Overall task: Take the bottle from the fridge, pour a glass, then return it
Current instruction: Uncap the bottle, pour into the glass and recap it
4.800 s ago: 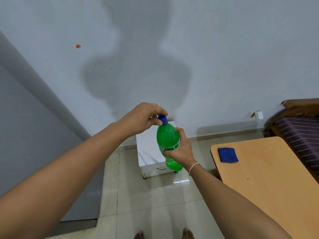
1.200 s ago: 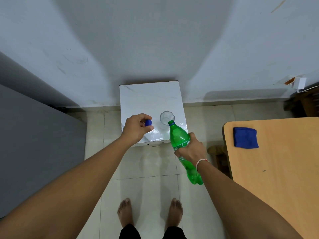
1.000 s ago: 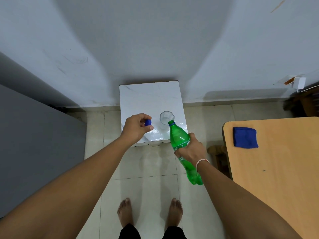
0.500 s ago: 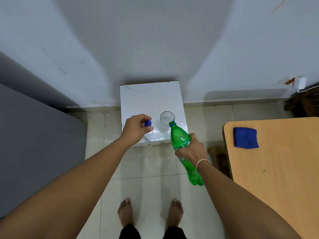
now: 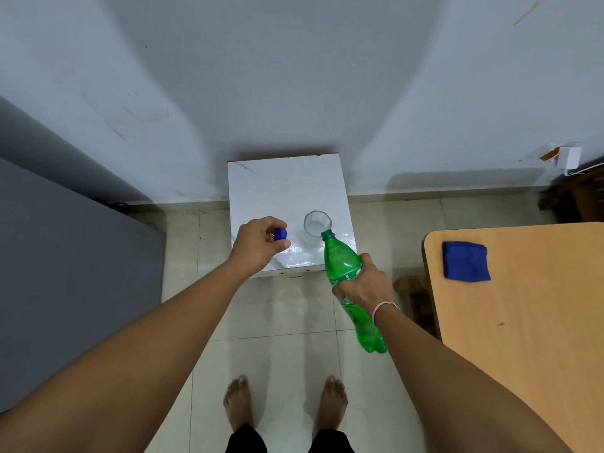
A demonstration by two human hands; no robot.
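The grey fridge (image 5: 65,273) walls my left, the wooden table (image 5: 523,322) my right, leaving a tiled aisle of floor (image 5: 277,354) for my feet. Ahead the white stand (image 5: 281,188) sits against the wall. My right hand (image 5: 362,286) is clamped round the green bottle (image 5: 343,266), tilted, its mouth at the rim of the glass (image 5: 316,223) near the stand's front right corner. My left hand (image 5: 258,243) pinches the blue cap (image 5: 280,234). Since half a second ago, hardly anything has shifted.

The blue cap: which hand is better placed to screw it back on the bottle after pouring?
Left. The left hand already pinches the blue cap, close to the green bottle neck, while the right hand grips the bottle's body.
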